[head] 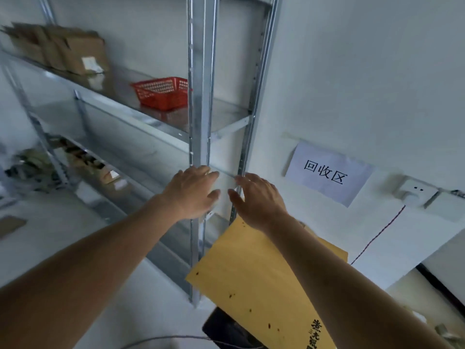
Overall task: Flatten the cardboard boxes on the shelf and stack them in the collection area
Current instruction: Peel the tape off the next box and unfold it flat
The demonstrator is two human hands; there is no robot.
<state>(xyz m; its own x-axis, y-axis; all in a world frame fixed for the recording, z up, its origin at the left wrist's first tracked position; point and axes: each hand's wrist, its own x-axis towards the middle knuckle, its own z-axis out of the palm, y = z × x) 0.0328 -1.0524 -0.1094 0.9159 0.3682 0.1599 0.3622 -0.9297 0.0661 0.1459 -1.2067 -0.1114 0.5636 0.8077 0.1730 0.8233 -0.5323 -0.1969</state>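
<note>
My left hand (192,191) and my right hand (256,199) are raised side by side in front of the metal shelf's corner post (201,96), fingers loosely extended, holding nothing. Below my right forearm a flattened yellow-brown cardboard box (254,280) with black printing leans near the wall. Several brown cardboard boxes (63,49) stand on the upper shelf at the far left. More cardboard pieces (83,157) lie blurred on a lower shelf.
A red plastic basket (162,93) sits on the upper shelf board (226,117). A paper sign (327,172) with black characters is taped to the white wall on the right, near a wall socket (412,191). A dark object (226,328) lies on the floor under the flat cardboard.
</note>
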